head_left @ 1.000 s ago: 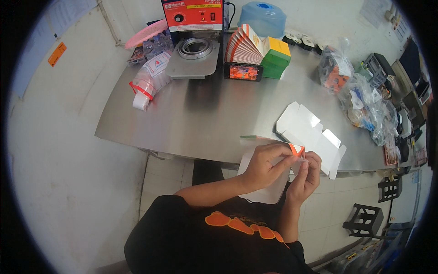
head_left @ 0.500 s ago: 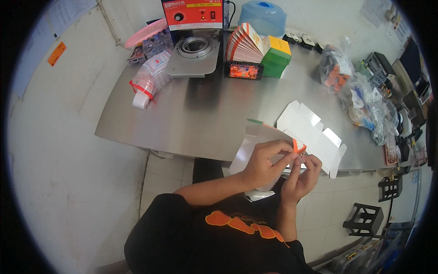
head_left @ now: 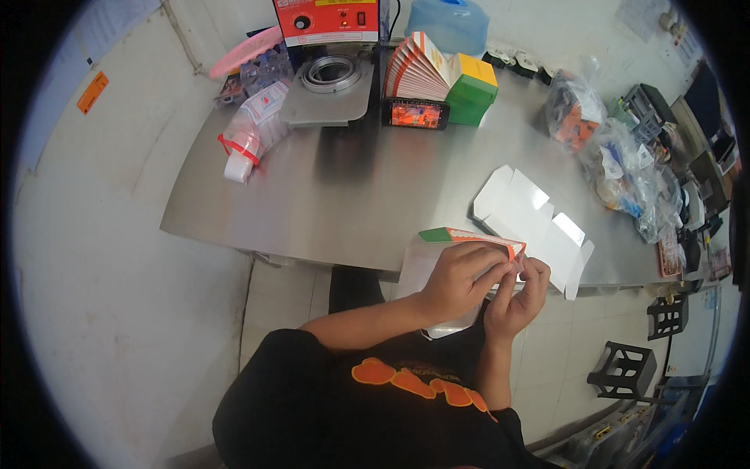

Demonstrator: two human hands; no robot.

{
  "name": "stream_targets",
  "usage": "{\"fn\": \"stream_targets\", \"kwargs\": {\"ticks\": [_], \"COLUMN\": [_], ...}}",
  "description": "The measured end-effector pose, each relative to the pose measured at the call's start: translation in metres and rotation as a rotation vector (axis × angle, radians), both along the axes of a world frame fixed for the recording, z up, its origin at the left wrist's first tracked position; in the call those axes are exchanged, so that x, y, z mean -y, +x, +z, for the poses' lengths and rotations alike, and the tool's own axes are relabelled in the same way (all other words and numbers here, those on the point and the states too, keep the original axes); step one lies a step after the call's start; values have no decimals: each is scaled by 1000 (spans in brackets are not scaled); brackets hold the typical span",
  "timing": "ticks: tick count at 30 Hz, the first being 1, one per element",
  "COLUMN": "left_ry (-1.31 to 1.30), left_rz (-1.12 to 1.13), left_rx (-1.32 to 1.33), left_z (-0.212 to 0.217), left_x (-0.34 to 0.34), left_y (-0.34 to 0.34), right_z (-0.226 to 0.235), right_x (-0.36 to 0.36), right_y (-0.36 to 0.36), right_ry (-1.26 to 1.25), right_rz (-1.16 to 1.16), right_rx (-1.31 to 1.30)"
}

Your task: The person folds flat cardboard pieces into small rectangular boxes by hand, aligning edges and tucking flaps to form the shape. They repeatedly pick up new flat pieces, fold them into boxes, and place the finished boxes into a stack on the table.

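A partly folded carton (head_left: pixel 420 262), white inside with a green and orange printed side, is held over the table's front edge. My left hand (head_left: pixel 462 280) is closed on its upper edge, fingers curled over the printed strip. My right hand (head_left: pixel 517 303) pinches the carton's orange corner, its fingertips meeting those of the left hand. What the fingertips do at the corner is partly hidden. Just beyond my hands, a flat, unfolded white carton (head_left: pixel 514 202) lies on the steel table (head_left: pixel 289 207).
At the back stand a red sealing machine (head_left: pixel 332 90), a phone (head_left: pixel 416 115), fanned-out printed cartons (head_left: pixel 416 72), a green and yellow box (head_left: pixel 473 92) and a blue water jug (head_left: pixel 447 27). A bag of cups (head_left: pixel 256 134) lies left; plastic bags (head_left: pixel 625 180) crowd the right. Black stools (head_left: pixel 625 370) stand on the floor.
The held carton has tilted, so more of its green and orange printed side shows. Both hands keep their grip at the corner with small finger shifts.
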State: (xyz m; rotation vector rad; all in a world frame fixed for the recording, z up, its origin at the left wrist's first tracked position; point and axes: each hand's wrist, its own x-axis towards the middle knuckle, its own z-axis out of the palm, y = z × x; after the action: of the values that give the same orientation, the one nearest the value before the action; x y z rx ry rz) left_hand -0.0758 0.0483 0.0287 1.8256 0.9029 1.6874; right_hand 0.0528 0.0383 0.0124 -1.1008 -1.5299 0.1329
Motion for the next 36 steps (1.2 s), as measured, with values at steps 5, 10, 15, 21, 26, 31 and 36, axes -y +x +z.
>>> {"fn": "stream_targets", "kwargs": {"ticks": [5,10,15,21,26,31,36], "left_ry": [-12,-133,-84,-149,-124,-152,-220], "left_rz": [44,14,44,-36,-36,-19,-70], "left_rx": [13,130,140,195,165,161,292], "left_z": [0,1,4,3,3,-6,-3], "left_x": [3,4,6,-4,-1,1,2], "left_y": [1,7,10,0,1,8,13], "right_z": [-5,-10,-5,-1,0,-6,-5], "right_x": [2,-2,-1,5,0,-1,-2], "right_y": [0,-8,-7,-6,-3,-5,-6], "right_ry": [-144,-20,-49,-197,-155,-97,-56], "right_rz": [178,69,60,133,135,107,59], "right_rx": [-307,-287,-297,-543,-413,-350,-201]}}
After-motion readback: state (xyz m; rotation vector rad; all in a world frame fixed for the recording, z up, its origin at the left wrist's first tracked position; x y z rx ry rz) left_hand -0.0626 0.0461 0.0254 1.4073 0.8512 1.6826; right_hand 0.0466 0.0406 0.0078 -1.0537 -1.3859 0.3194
